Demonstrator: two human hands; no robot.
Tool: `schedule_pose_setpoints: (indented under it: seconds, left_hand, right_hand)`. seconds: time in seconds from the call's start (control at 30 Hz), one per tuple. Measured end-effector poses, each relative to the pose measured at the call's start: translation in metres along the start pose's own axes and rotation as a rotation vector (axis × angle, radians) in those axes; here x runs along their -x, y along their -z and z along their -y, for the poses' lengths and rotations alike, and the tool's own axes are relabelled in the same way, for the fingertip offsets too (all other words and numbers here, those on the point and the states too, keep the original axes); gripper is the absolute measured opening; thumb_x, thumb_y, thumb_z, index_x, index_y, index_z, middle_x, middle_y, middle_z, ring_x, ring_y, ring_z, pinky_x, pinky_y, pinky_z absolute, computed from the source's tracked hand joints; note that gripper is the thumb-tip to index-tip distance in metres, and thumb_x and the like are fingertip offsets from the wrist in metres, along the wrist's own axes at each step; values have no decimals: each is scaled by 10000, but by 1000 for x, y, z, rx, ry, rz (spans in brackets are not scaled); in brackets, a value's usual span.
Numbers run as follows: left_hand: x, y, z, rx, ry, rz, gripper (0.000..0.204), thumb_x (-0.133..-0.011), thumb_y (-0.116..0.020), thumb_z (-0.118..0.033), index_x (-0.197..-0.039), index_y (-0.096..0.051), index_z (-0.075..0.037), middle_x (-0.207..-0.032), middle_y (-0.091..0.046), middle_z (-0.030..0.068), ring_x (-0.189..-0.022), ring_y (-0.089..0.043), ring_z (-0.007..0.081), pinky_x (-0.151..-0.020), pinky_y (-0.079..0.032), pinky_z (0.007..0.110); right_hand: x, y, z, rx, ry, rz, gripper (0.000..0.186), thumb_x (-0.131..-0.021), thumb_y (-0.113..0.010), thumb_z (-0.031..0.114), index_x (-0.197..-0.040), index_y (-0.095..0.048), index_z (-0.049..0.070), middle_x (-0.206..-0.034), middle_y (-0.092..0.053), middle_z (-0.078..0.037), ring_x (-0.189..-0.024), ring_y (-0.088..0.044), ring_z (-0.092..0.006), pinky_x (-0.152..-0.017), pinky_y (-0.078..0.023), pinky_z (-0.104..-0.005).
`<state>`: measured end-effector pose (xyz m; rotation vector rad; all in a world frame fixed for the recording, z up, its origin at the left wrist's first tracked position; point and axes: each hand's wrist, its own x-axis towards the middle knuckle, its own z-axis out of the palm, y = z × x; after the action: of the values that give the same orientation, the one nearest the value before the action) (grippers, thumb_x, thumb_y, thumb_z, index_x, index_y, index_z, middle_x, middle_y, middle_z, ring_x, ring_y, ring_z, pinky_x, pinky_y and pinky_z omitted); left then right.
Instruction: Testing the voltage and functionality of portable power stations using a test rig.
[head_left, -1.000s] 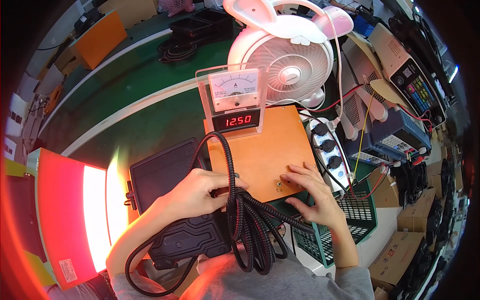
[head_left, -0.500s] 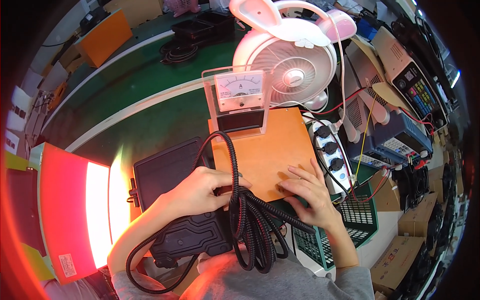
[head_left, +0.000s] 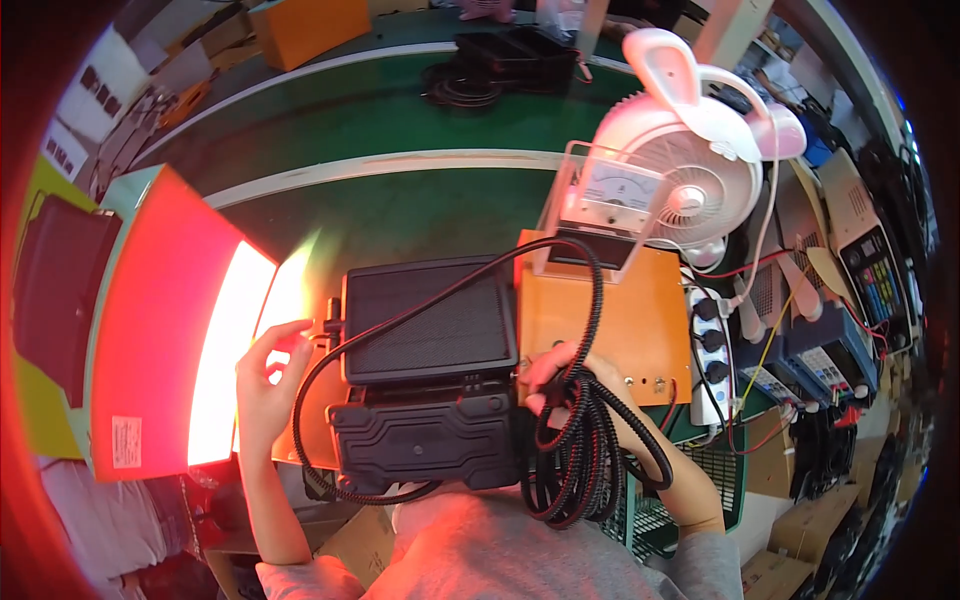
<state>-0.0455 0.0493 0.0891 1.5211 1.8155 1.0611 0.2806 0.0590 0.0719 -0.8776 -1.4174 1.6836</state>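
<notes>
Left hand: raised at the left end of the black panel, the wrist upright; tips of thumb and forefinger close to each other at the side fitting; whether this grip pinches the fitting or is just beside it, one cannot tell.
Right hand: fingers bent round the upper end of the coiled cable, the grip closed on it; loops pass in front and hide part of the palm.
Coiled cable: black, corrugated, gathered in long loops that hang below the right hand; one length arches over the black panel, turns down on the left and runs beneath the black housing.
Black panel: rectangular, with a raised border, at the near side of the green bench, between the two hands.
Black housing: directly on the near side of the panel, with ridged contours on its face.
Orange box: to the right of the panel; a clear stand with a dial meter is at its far side.
Light box: at left, washed in red, its bright opening toward the left hand.
White fan: beyond the meter, with ear-shaped parts on top.
Power strip: white, just right of the orange box, black plugs seated in it.
</notes>
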Motion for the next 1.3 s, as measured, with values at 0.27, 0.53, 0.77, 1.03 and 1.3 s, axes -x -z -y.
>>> schedule_pose_setpoints:
  seconds: [0.27,0.53,0.77,1.03,1.3]
  left_hand:
    - [59,-7,45,446,447,141,388,-976,-389,-175,-1315,-393,14,-1008,-586,65,-919,-552,106,-854,-438,244]
    - [49,-13,22,514,377,504,686,-828,-643,-236,-1347,-286,34,-1083,-569,107,-1010,-535,148,-913,-408,303]
    - [79,-25,28,996,418,135,609,-744,-634,-81,-1279,-346,-32,-1015,-579,98,-916,-575,165,-834,-471,298]
    - [124,-8,46,1183,367,-230,604,-734,-636,-187,-1252,-388,2,-1123,-541,125,-986,-577,207,-879,-475,331]
    - [137,-13,54,1285,306,-412,561,-764,-601,-200,-1240,-397,17,-1149,-537,158,-1033,-569,258,-916,-468,378]
  right_hand:
    - [-15,7,-9,-29,614,13,330,-764,-697,151,-959,-448,57,-806,-542,-93,-744,-551,-218,-708,-480,-369]
    - [-98,-12,91,79,46,400,141,-771,-563,-45,-888,-524,23,-858,-577,-120,-796,-578,-171,-743,-486,-300]
    - [-193,-45,115,1595,351,618,243,-706,-524,-27,-941,-525,37,-902,-612,-141,-819,-583,-302,-712,-453,-374]
    - [-281,-34,58,1899,-122,327,489,-695,-514,3,-1179,-507,74,-1236,-490,-207,-1148,-474,-361,-849,-453,-437]
    - [-201,-40,61,1579,412,300,530,-752,-449,-27,-1278,-433,30,-1372,-329,-256,-1278,-334,-362,-1079,-251,-444]
